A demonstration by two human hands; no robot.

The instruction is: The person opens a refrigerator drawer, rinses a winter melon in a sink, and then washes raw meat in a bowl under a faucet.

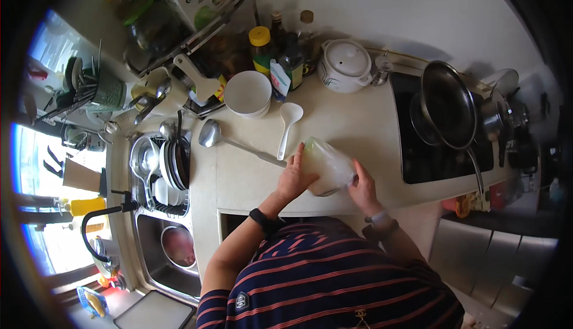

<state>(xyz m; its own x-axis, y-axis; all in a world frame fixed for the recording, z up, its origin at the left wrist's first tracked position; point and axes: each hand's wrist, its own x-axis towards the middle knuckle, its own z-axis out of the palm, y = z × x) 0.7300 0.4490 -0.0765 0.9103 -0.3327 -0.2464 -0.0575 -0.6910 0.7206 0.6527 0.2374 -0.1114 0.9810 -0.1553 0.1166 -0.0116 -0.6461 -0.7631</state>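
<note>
A pale, translucent plastic bag (331, 165) is between my two hands, just above the counter's front edge. It looks blurred, with a faint green tint at its upper left; what it holds is hard to make out. My left hand (292, 177) grips its left side, thumb toward me. On the lower right side, the fingers of my right hand (363, 187) close on its edge. Beyond the bag lies a white spoon (289, 127). A metal ladle (239, 144) rests to the left, its handle end close to my left hand.
A white bowl (248, 93), sauce bottles (261, 48) and a lidded white pot (346, 66) stand along the back. To the right, a dark pan (447, 105) sits on the black cooktop (412, 168). A dish rack (170, 209) and sink (155, 233) are left.
</note>
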